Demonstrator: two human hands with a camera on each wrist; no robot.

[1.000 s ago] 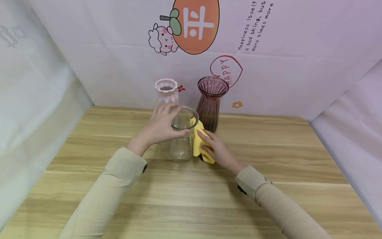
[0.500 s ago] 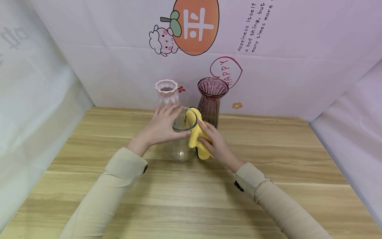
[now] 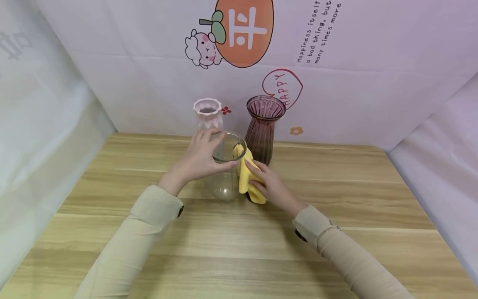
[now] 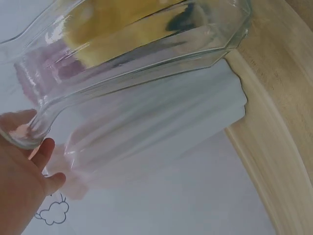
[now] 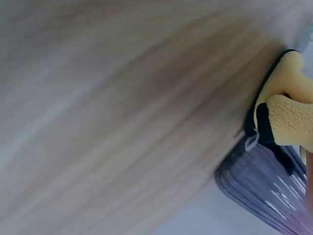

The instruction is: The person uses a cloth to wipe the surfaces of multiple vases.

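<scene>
In the head view my left hand (image 3: 198,160) grips the rim of a clear glass vase (image 3: 224,189), with the thumb on the near side and the fingers on the far side. My right hand (image 3: 274,187) pinches a folded yellow cloth (image 3: 245,178) against the vase's right side. Through the glass of the vase (image 4: 161,73) the yellow shows in the left wrist view, where part of my left hand (image 4: 22,181) holds the neck. Dark edging and a small loop show on the cloth (image 5: 288,120) in the right wrist view; most of the right hand is hidden there.
Behind the clear vase stand a pale pink vase (image 3: 209,120) on the left and a ribbed purple glass vase (image 3: 261,139) on the right, close to the cloth. A printed white sheet (image 3: 149,91) hangs behind the wooden table (image 3: 224,261).
The right hand slid the yellow cloth up along the vase's side, then back down to about its earlier height. The left hand keeps its grip on the rim, nearly still.
</scene>
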